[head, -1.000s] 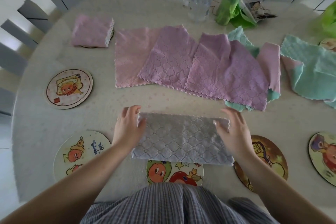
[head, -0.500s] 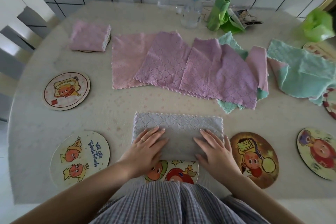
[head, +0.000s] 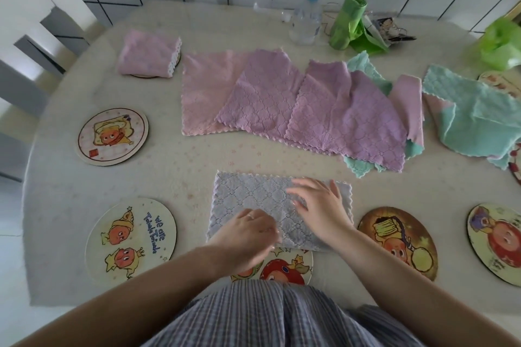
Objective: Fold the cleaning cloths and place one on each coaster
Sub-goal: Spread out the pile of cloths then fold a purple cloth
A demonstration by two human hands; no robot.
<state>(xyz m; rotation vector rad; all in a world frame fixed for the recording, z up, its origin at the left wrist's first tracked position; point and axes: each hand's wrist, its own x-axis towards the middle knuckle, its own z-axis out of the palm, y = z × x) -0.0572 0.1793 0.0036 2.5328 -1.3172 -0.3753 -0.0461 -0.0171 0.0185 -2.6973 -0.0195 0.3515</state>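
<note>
Fingers on one grey cloth, six bare coasters

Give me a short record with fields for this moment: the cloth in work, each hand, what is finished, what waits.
cloth in work: grey cloth, folded in half, flat on table
left hand: at near edge, grip unclear
right hand: fingers flat on it
finished: folded pink cloth on far-left coaster
waiting: unfolded purple cloths, teal cloths

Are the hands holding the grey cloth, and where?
The left hand seems to pinch the folded grey quilted cloth near its front edge, though blur hides the fingertips. The right hand only rests flat on its right half.
</note>
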